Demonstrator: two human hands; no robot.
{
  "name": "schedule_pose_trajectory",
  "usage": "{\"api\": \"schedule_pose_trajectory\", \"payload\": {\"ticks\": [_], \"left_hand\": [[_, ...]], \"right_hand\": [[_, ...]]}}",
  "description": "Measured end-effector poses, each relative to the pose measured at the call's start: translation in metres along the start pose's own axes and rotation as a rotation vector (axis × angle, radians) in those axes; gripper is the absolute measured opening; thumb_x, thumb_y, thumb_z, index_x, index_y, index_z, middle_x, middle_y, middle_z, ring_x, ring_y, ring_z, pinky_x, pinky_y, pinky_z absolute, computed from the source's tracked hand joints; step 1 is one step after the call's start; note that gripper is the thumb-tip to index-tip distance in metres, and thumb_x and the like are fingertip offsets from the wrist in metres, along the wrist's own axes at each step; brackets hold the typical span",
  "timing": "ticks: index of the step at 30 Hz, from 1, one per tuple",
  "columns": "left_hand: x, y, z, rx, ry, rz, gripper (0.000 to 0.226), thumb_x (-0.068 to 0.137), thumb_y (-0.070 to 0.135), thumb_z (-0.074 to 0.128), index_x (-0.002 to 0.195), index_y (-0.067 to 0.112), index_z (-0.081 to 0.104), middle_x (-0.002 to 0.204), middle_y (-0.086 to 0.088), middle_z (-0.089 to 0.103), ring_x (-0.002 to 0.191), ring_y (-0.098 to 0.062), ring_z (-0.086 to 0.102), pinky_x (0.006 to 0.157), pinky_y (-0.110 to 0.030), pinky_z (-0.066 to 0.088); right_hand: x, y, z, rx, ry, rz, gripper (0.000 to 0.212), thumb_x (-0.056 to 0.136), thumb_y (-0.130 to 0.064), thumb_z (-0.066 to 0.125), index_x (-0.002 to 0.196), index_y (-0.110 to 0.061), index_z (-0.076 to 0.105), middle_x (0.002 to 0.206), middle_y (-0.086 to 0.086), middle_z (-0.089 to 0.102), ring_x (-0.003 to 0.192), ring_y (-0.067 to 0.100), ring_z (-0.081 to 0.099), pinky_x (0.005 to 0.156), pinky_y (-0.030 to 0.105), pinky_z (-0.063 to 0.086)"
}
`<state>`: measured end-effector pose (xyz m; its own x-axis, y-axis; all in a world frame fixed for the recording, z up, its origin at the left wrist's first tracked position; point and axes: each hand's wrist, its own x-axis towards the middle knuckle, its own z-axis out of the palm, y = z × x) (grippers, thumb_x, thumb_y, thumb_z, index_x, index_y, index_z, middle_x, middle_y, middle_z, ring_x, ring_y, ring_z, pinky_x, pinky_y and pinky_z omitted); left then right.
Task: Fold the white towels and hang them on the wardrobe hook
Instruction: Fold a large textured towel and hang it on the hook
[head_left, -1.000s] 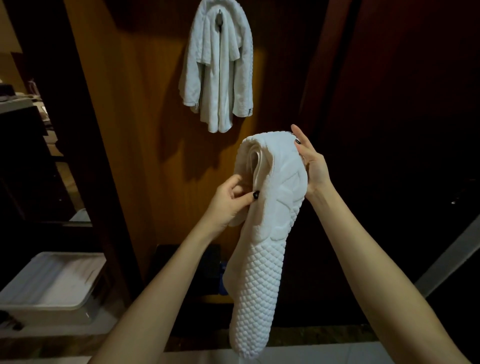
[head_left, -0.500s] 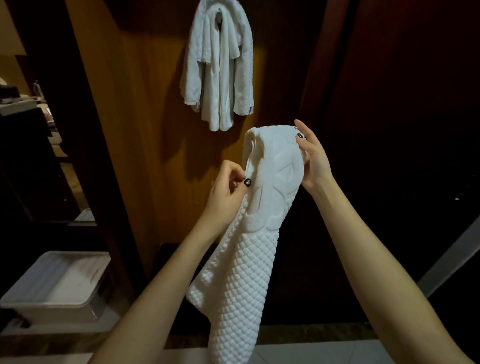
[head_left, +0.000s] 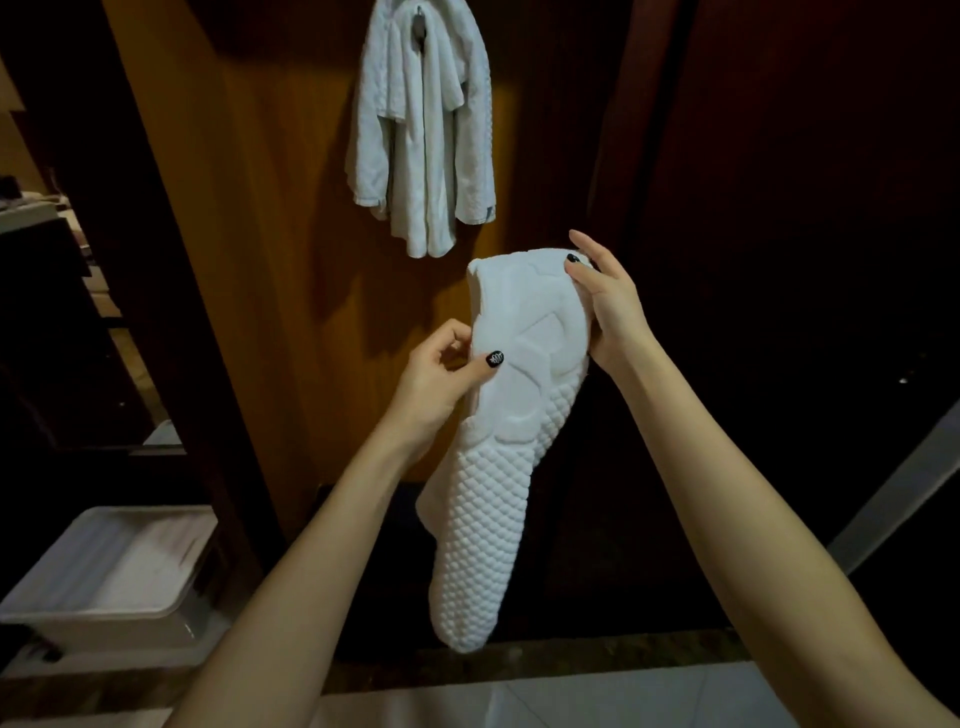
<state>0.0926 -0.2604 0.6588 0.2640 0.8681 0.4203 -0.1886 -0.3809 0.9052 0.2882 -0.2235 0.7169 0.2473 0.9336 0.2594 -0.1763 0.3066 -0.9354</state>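
Note:
A thick white quilted towel (head_left: 493, 509) hangs folded lengthwise in front of me. My left hand (head_left: 441, 379) pinches its left edge between thumb and fingers about a third of the way down. My right hand (head_left: 608, 306) grips the towel's top right corner, thumb on the front. Above, other white towels (head_left: 421, 135) hang bunched from a hook (head_left: 418, 28) on the wooden wardrobe panel (head_left: 270, 249). The hook itself is mostly covered by cloth.
A white plastic bin (head_left: 109, 571) sits on the floor at lower left. Dark shelving (head_left: 62, 312) stands at the left, a dark wardrobe door (head_left: 779, 182) at the right. Pale floor tiles (head_left: 571, 701) lie at the bottom.
The hanging towel has narrowed and swung back to the right under my hands. My left hand has shifted along its left edge; my right hand has taken hold of the top corner.

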Motion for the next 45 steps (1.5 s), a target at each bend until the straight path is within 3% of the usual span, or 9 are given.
{"api": "schedule_pose_trajectory", "payload": {"ticks": [7,12,16,20,24,28,36,42,45], "left_hand": [[0.007,0.005,-0.013,-0.34,-0.354,-0.267,0.044,0.086,0.007,0.065,0.127,0.019,0.053,0.119,0.0,0.067,0.111,-0.017,0.063,0.08,-0.027,0.055],[0.009,-0.005,-0.001,-0.406,-0.088,-0.22,0.049,0.077,0.008,0.072,0.124,0.014,0.058,0.12,-0.007,0.067,0.111,-0.021,0.063,0.082,-0.03,0.054],[0.005,-0.016,0.005,-0.374,-0.007,-0.205,0.045,0.079,0.006,0.069,0.121,0.014,0.055,0.111,0.001,0.07,0.106,-0.015,0.065,0.082,-0.03,0.055],[0.008,-0.014,0.01,-0.303,0.051,-0.178,0.052,0.083,-0.003,0.065,0.123,0.021,0.041,0.126,-0.007,0.058,0.113,-0.02,0.062,0.081,-0.035,0.056],[0.01,-0.009,0.007,-0.131,0.038,-0.037,0.064,0.087,-0.001,0.063,0.122,0.046,0.039,0.133,-0.004,0.05,0.113,-0.018,0.061,0.085,-0.038,0.055],[0.013,-0.012,0.001,0.266,0.016,0.065,0.032,0.091,0.001,0.054,0.096,0.029,0.068,0.1,0.02,0.067,0.097,0.001,0.06,0.081,-0.021,0.046],[0.019,-0.019,0.002,0.121,-0.059,-0.072,0.041,0.084,0.01,0.068,0.116,0.03,0.053,0.133,-0.01,0.05,0.121,-0.024,0.054,0.093,-0.046,0.052],[0.037,-0.016,0.001,0.119,-0.03,-0.126,0.075,0.09,0.024,0.065,0.147,0.034,0.017,0.147,-0.004,0.035,0.127,-0.019,0.049,0.096,-0.04,0.051],[0.03,-0.02,-0.011,0.07,-0.066,-0.275,0.084,0.086,0.038,0.068,0.145,0.049,0.01,0.132,0.002,0.05,0.104,-0.008,0.066,0.073,-0.024,0.058]], "right_hand": [[-0.007,0.007,-0.011,0.01,-0.066,0.12,0.048,0.096,-0.016,0.056,0.142,-0.025,0.046,0.122,0.006,0.06,0.094,0.017,0.07,0.068,0.027,0.057],[-0.02,0.015,-0.022,-0.255,-0.057,0.289,0.048,0.1,-0.041,0.049,0.142,-0.019,0.041,0.092,0.007,0.068,0.079,0.017,0.063,0.071,0.031,0.054],[-0.056,0.031,-0.039,-0.479,-0.129,0.35,0.054,0.09,-0.062,0.05,0.13,-0.026,0.052,0.098,-0.003,0.072,0.09,0.016,0.069,0.076,0.036,0.058],[-0.079,0.049,-0.04,-0.313,-0.12,0.104,0.052,0.089,-0.04,0.066,0.138,-0.038,0.046,0.125,-0.01,0.062,0.103,0.014,0.069,0.083,0.036,0.06],[-0.077,0.055,-0.037,-0.06,-0.093,0.044,0.042,0.094,-0.016,0.062,0.125,-0.043,0.056,0.11,-0.006,0.07,0.089,0.018,0.071,0.072,0.029,0.058],[-0.064,0.049,-0.031,0.06,-0.028,0.128,0.036,0.094,-0.009,0.056,0.125,-0.026,0.062,0.089,0.002,0.074,0.075,0.015,0.07,0.062,0.025,0.056],[-0.069,0.057,-0.042,-0.256,-0.363,0.084,0.057,0.088,-0.037,0.068,0.129,-0.064,0.04,0.139,-0.031,0.044,0.128,0.002,0.05,0.094,0.026,0.053],[-0.065,0.059,-0.028,-0.064,-0.23,-0.02,0.048,0.089,-0.014,0.068,0.12,-0.05,0.061,0.128,-0.014,0.059,0.11,0.012,0.065,0.079,0.025,0.056],[-0.057,0.055,-0.016,-0.035,-0.131,-0.006,0.037,0.09,-0.012,0.065,0.114,-0.04,0.067,0.119,-0.003,0.067,0.101,0.017,0.069,0.074,0.027,0.058]]}}
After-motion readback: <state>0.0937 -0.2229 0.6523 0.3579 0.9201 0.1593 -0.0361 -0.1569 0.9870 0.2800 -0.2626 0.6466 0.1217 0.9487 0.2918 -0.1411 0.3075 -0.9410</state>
